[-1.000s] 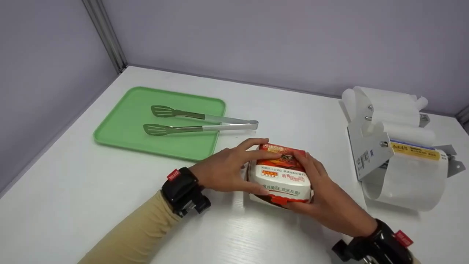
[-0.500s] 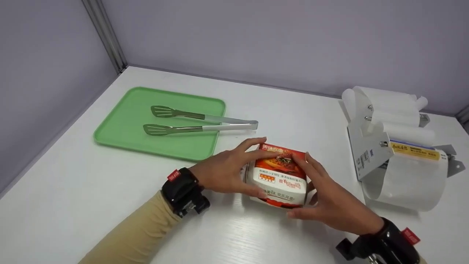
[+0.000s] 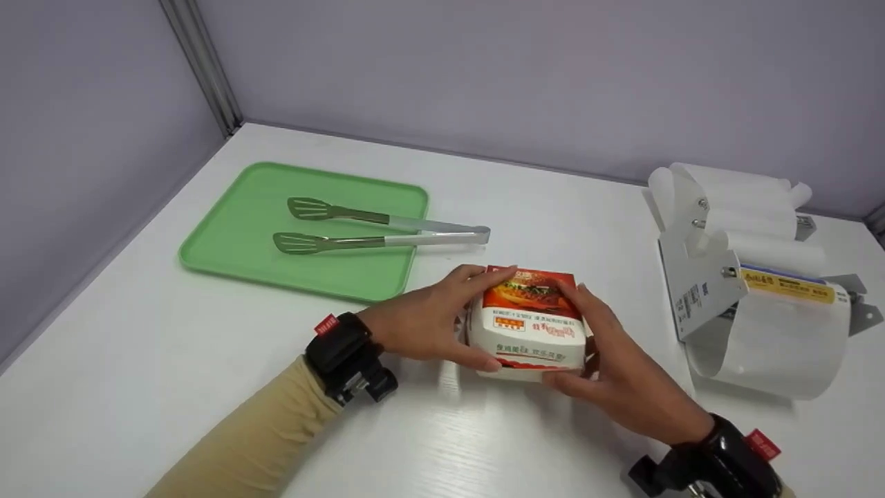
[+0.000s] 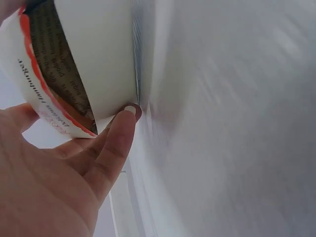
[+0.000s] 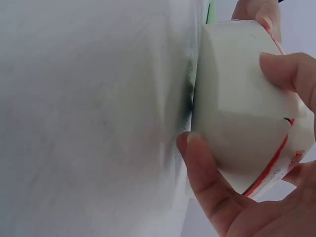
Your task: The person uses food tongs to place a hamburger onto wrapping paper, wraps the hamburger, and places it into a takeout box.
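Observation:
A hamburger box (image 3: 529, 332), white with a red burger picture on top, sits on the white table between both hands. My left hand (image 3: 432, 319) holds its left side, thumb at the front edge and fingers over the far left corner. On the right side my right hand (image 3: 615, 366) grips it, thumb at the front lower edge and index finger along the top. In the left wrist view, a gap between lid and base of the box (image 4: 98, 59) shows brown printed paper (image 4: 57, 59) inside. The right wrist view shows the right thumb on the plain white wall of the box (image 5: 242, 94).
A green tray (image 3: 228, 235) lies at the back left. Metal tongs (image 3: 387, 240) rest across it, their handle end past its right edge. At the right stands a metal rack (image 3: 698, 290) with rolls of white film (image 3: 781, 346). Walls close off the back and left.
The box has turned slightly and its lid sits lower at the front, covering most of the red tab. My right thumb moved off the front edge, then back to it. The left hand stays nearly still.

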A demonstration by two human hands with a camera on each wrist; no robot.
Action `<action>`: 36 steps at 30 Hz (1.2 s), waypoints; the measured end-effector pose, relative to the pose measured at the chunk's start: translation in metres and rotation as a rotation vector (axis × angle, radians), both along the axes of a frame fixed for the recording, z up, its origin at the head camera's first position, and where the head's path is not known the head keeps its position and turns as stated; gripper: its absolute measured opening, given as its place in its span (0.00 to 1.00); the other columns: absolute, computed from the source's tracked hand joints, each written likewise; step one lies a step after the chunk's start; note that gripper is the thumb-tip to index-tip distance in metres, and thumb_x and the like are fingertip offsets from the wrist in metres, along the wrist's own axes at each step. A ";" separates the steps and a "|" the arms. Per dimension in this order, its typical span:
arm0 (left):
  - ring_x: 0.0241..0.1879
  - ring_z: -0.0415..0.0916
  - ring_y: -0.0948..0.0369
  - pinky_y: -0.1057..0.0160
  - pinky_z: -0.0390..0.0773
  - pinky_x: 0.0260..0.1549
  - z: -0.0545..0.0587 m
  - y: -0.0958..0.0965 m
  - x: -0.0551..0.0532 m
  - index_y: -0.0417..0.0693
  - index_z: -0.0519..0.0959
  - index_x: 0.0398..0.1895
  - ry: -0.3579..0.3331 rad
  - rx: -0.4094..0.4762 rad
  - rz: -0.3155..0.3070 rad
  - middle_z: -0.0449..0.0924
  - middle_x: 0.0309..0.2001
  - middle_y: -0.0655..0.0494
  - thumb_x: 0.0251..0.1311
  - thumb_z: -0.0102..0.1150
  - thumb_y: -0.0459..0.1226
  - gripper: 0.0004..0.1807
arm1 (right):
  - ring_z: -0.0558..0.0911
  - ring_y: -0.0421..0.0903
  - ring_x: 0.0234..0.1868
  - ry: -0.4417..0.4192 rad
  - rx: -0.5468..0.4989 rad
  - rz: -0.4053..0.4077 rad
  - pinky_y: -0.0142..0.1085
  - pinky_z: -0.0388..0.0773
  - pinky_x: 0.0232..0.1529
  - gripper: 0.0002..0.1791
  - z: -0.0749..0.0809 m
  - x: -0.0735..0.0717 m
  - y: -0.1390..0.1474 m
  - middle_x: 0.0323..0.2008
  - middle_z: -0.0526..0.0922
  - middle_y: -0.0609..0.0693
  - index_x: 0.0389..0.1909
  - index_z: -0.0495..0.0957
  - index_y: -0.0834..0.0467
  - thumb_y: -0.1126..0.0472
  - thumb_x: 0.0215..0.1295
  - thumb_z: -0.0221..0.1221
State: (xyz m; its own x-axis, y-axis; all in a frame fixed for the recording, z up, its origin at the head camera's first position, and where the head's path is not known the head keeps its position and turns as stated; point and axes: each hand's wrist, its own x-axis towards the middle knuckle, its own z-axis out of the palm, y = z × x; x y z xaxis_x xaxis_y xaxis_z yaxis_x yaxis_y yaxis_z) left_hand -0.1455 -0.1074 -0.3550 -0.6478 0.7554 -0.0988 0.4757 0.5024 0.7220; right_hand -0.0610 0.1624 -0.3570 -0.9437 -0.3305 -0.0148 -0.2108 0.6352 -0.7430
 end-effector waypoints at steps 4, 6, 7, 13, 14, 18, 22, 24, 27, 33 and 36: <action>0.58 0.72 0.59 0.57 0.76 0.57 0.001 0.001 0.000 0.82 0.41 0.80 -0.027 -0.005 0.055 0.53 0.76 0.58 0.51 0.69 0.66 0.58 | 0.80 0.51 0.51 -0.062 -0.123 -0.029 0.31 0.81 0.43 0.54 0.003 0.000 -0.002 0.76 0.52 0.57 0.81 0.40 0.41 0.57 0.66 0.67; 0.54 0.73 0.59 0.58 0.76 0.55 0.001 0.001 0.001 0.81 0.41 0.80 -0.053 0.003 0.076 0.55 0.74 0.58 0.51 0.68 0.66 0.58 | 0.82 0.52 0.51 -0.069 -0.183 -0.041 0.31 0.82 0.43 0.53 0.003 0.000 -0.003 0.76 0.52 0.56 0.81 0.41 0.40 0.58 0.66 0.67; 0.54 0.73 0.59 0.58 0.76 0.55 0.001 0.002 0.001 0.80 0.41 0.80 -0.063 0.007 0.082 0.55 0.73 0.58 0.52 0.68 0.66 0.58 | 0.82 0.52 0.51 -0.068 -0.210 -0.046 0.31 0.82 0.43 0.53 0.003 0.000 -0.004 0.77 0.52 0.55 0.81 0.41 0.40 0.59 0.66 0.67; 0.57 0.70 0.60 0.58 0.74 0.58 -0.001 0.004 0.001 0.76 0.38 0.81 -0.068 0.018 0.081 0.56 0.72 0.55 0.49 0.71 0.65 0.63 | 0.82 0.52 0.48 -0.072 -0.238 -0.080 0.32 0.82 0.42 0.56 0.001 0.001 -0.009 0.76 0.52 0.54 0.81 0.42 0.40 0.61 0.62 0.70; 0.57 0.69 0.60 0.57 0.74 0.59 -0.002 0.005 0.002 0.76 0.38 0.81 -0.068 0.019 0.078 0.56 0.72 0.55 0.49 0.72 0.64 0.64 | 0.82 0.53 0.50 -0.075 -0.238 -0.084 0.32 0.82 0.43 0.56 0.001 0.002 -0.009 0.77 0.51 0.54 0.80 0.42 0.39 0.62 0.62 0.70; 0.61 0.66 0.60 0.57 0.71 0.63 -0.002 0.006 0.003 0.73 0.36 0.82 -0.082 0.037 0.057 0.57 0.72 0.53 0.47 0.75 0.59 0.67 | 0.78 0.56 0.56 -0.057 -0.215 -0.094 0.32 0.81 0.45 0.55 0.003 0.003 -0.010 0.80 0.46 0.53 0.80 0.45 0.35 0.62 0.62 0.70; 0.62 0.65 0.60 0.57 0.70 0.64 -0.002 0.008 0.004 0.72 0.36 0.82 -0.085 0.048 0.047 0.57 0.72 0.53 0.46 0.77 0.57 0.68 | 0.78 0.54 0.54 -0.045 -0.212 -0.112 0.33 0.81 0.43 0.53 0.004 0.004 -0.010 0.79 0.51 0.54 0.79 0.47 0.34 0.62 0.63 0.69; 0.62 0.65 0.61 0.57 0.71 0.64 -0.002 0.008 0.005 0.74 0.35 0.82 -0.074 0.040 0.048 0.56 0.73 0.53 0.46 0.78 0.57 0.69 | 0.80 0.51 0.47 -0.061 -0.228 -0.127 0.33 0.81 0.40 0.53 0.004 0.004 -0.009 0.75 0.58 0.55 0.79 0.48 0.34 0.62 0.63 0.69; 0.64 0.65 0.60 0.56 0.70 0.65 -0.001 0.010 0.007 0.76 0.35 0.81 -0.050 0.023 0.051 0.54 0.75 0.52 0.44 0.79 0.58 0.70 | 0.82 0.49 0.35 -0.096 -0.255 -0.147 0.34 0.82 0.36 0.53 0.006 0.003 -0.009 0.69 0.65 0.56 0.79 0.48 0.34 0.63 0.63 0.69; 0.64 0.69 0.58 0.54 0.73 0.63 -0.002 0.015 0.011 0.76 0.37 0.81 0.022 0.010 0.070 0.51 0.77 0.50 0.42 0.81 0.55 0.71 | 0.81 0.50 0.33 -0.116 -0.280 -0.171 0.36 0.83 0.35 0.53 0.007 0.001 -0.008 0.70 0.65 0.54 0.79 0.49 0.34 0.60 0.62 0.70; 0.63 0.71 0.55 0.55 0.75 0.61 -0.002 0.019 0.014 0.76 0.39 0.81 0.076 -0.001 0.087 0.50 0.78 0.48 0.43 0.81 0.54 0.69 | 0.81 0.50 0.33 -0.122 -0.312 -0.185 0.37 0.83 0.36 0.52 0.006 0.001 -0.008 0.68 0.66 0.53 0.79 0.50 0.34 0.61 0.61 0.70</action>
State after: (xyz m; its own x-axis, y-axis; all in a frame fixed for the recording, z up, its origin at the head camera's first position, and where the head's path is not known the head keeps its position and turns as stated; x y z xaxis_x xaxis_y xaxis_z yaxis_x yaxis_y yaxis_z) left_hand -0.1312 -0.0888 -0.3573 -0.7166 0.6959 -0.0478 0.4833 0.5447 0.6854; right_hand -0.0602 0.1542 -0.3505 -0.9854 -0.1610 -0.0560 -0.0120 0.3932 -0.9194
